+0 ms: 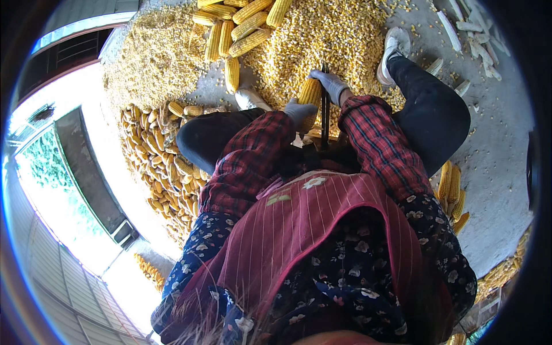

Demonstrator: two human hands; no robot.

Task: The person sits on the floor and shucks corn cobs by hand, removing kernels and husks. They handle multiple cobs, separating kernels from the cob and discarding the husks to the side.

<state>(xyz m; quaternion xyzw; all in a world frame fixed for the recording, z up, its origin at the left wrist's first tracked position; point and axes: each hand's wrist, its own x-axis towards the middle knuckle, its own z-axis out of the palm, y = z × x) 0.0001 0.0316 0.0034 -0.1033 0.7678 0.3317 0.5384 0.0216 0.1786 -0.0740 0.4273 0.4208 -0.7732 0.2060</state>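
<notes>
An ear of corn (309,97) with yellow kernels lies slanted between my two gloved hands. My left hand (300,111), in a grey glove, is wrapped around its lower end. The fingers of my right hand (331,84), gloved too, hold its upper end. Right beside the ear runs a dark, narrow metal bar (325,116) between my knees, passing by the right palm. Its lower end meets a wooden piece (317,140), partly hidden by my lap. Loose corn kernels (332,39) are heaped on the floor beyond my hands.
Several whole ears of corn (238,32) lie on the kernel heap ahead. A large pile of ears (159,159) spreads at my left. Bare cobs (476,36) are scattered at the far right on the concrete floor (496,172). More ears (450,189) lie behind my right knee.
</notes>
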